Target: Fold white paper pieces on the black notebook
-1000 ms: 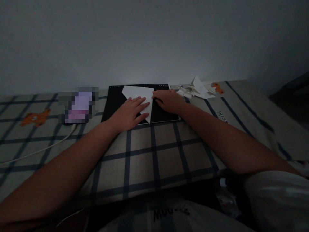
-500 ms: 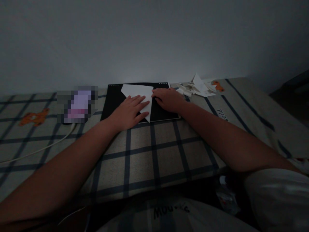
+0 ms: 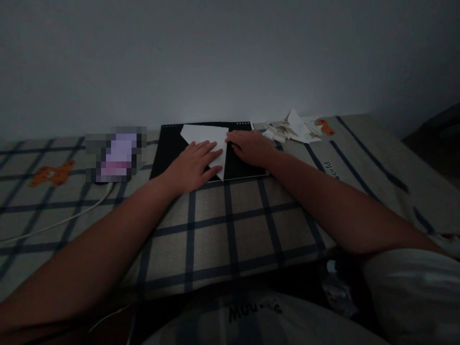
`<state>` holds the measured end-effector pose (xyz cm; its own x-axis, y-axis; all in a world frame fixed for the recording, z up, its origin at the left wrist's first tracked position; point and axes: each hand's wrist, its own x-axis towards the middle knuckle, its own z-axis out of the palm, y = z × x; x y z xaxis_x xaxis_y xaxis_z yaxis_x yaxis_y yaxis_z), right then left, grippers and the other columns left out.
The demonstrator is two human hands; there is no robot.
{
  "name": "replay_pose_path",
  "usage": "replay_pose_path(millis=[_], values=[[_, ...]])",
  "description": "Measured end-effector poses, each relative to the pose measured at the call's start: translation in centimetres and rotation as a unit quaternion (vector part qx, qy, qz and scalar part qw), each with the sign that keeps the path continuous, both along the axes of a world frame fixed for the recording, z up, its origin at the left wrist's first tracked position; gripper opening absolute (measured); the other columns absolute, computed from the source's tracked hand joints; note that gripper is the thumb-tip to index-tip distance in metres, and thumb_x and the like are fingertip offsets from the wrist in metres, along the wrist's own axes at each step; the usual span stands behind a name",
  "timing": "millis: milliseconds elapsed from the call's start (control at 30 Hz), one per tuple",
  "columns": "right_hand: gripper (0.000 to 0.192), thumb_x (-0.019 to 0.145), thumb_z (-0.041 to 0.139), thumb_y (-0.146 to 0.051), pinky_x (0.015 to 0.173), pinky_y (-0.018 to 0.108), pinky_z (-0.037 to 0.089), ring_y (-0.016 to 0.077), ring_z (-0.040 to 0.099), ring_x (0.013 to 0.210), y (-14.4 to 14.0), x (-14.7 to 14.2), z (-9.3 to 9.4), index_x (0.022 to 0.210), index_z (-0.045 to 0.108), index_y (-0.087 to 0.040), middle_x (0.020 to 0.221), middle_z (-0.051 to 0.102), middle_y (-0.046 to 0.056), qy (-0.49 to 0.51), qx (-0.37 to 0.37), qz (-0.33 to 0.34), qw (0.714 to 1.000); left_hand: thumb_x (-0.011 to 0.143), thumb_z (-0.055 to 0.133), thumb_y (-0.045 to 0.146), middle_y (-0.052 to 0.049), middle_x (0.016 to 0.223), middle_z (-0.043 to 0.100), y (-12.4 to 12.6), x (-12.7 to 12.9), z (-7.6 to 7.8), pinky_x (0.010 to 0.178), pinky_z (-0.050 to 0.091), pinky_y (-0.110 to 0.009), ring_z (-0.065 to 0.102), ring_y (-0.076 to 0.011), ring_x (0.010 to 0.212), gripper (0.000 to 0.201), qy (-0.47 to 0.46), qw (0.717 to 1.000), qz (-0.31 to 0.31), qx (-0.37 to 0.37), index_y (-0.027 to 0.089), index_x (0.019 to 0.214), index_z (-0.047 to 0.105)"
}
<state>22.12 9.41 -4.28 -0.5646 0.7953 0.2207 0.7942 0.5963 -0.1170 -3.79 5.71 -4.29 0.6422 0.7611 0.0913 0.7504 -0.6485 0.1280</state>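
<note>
A folded sheet of white paper (image 3: pixel 206 133) with a pointed lower end lies on a black pad (image 3: pixel 168 148) with holes along its top edge. My left hand (image 3: pixel 196 165) rests flat over the lower left of the paper, fingers spread. At the paper's right edge, near its upper corner, is my right hand (image 3: pixel 251 147), its fingers bent together with the fingertips touching that edge. Whether the right fingers pinch the paper or only press on it is hard to make out in the dim light.
Left of the pad lies a blurred-out phone (image 3: pixel 118 153) with a white cable (image 3: pixel 82 215). Several white paper pieces (image 3: pixel 296 128) are heaped at right. The checked tablecloth (image 3: pixel 212 230) runs back to a grey wall (image 3: pixel 215 57). A clear plastic bottle (image 3: pixel 338 290) is below the table edge.
Both hands and the paper stay in nearly the same place. Only a very slight shift of the whole view shows.
</note>
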Motion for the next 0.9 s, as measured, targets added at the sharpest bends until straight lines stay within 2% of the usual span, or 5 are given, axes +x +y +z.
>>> replay_pose_path(millis=[167, 267, 400, 567, 900], values=[[0.053, 0.112, 0.038, -0.021, 0.118, 0.053, 0.051, 0.0346, 0.064, 0.151, 0.2, 0.0, -0.1, 0.155, 0.068, -0.016, 0.164, 0.07, 0.017, -0.011, 0.0, -0.008, 1.0, 0.116, 0.042, 0.06, -0.017, 0.185, 0.045, -0.1, 0.1, 0.1, 0.144, 0.025, -0.068, 0.04, -0.0416, 0.173, 0.07, 0.007, 1.0, 0.004, 0.004, 0.02, 0.171, 0.058], [0.058, 0.112, 0.04, -0.021, 0.124, 0.057, 0.048, 0.0354, 0.055, 0.162, 0.5, 0.0, -0.3, 0.165, 0.061, -0.015, 0.17, 0.064, 0.019, -0.002, -0.008, -0.01, 1.0, 0.116, 0.035, 0.062, -0.018, 0.185, 0.046, -0.2, 0.3, 0.3, 0.144, 0.025, -0.067, 0.041, -0.0411, 0.172, 0.074, 0.017, 1.0, 0.012, 0.005, 0.017, 0.171, 0.058], [0.066, 0.111, 0.041, -0.021, 0.128, 0.062, 0.045, 0.0363, 0.051, 0.167, 0.9, 0.1, -0.6, 0.177, 0.047, -0.015, 0.177, 0.055, 0.023, 0.008, -0.018, -0.02, 1.0, 0.117, 0.029, 0.065, -0.019, 0.183, 0.047, -0.3, 0.6, 0.5, 0.143, 0.028, -0.066, 0.042, -0.0408, 0.171, 0.078, 0.025, 1.0, 0.014, 0.009, 0.016, 0.17, 0.059], [0.074, 0.109, 0.041, -0.018, 0.13, 0.063, 0.043, 0.0367, 0.046, 0.17, 1.0, 0.0, -0.7, 0.183, 0.035, -0.014, 0.182, 0.049, 0.024, 0.014, -0.026, -0.016, 0.999, 0.117, 0.035, 0.06, -0.02, 0.183, 0.048, -0.3, 0.7, 0.3, 0.142, 0.029, -0.067, 0.043, -0.0422, 0.171, 0.073, 0.017, 1.0, 0.014, 0.018, 0.014, 0.169, 0.06], [0.074, 0.11, 0.039, -0.018, 0.129, 0.063, 0.043, 0.0353, 0.048, 0.168, 1.2, 0.1, -0.6, 0.183, 0.034, -0.017, 0.18, 0.053, 0.021, 0.01, -0.039, -0.002, 0.999, 0.117, 0.039, 0.055, -0.019, 0.182, 0.05, -0.4, 0.8, 0.3, 0.141, 0.032, -0.065, 0.045, -0.0406, 0.17, 0.068, 0.022, 0.999, 0.02, 0.031, 0.016, 0.168, 0.061]])
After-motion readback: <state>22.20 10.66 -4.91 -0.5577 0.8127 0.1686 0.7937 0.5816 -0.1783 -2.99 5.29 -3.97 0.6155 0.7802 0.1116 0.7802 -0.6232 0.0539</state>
